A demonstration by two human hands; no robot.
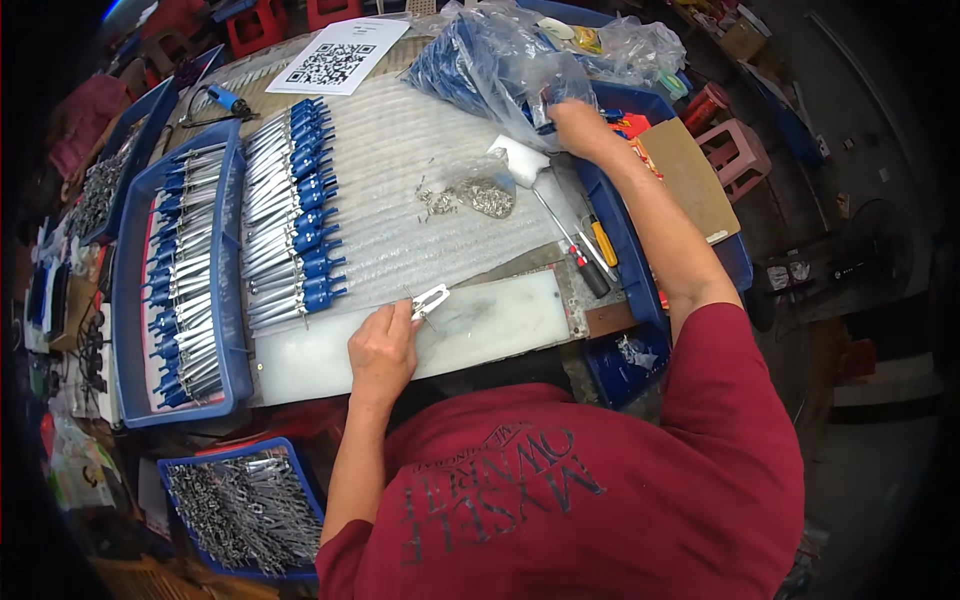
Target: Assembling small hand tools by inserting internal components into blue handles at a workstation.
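My left hand [383, 345] is closed on a flat, slotted silver metal piece [432, 300], held just above the white board [500, 318] at the near table edge. My right hand [583, 128] reaches far forward to the mouth of a clear plastic bag [470, 60] full of blue parts. Its fingers are curled at the bag, and what they grip is hidden. Between the hands, a small bag of tiny metal pieces [485, 196] lies open on foam sheeting, some spilled beside it. To the left runs a row of silver pieces with blue ends [300, 215].
A blue tray [240, 345] of similar assembled pieces stands at left; a blue bin [290, 450] of metal parts sits below. Screwdrivers [603, 240] and a white-headed tool [520, 158] lie at right. A printed sheet [338, 55] and blue-handled tool [228, 100] lie farther back.
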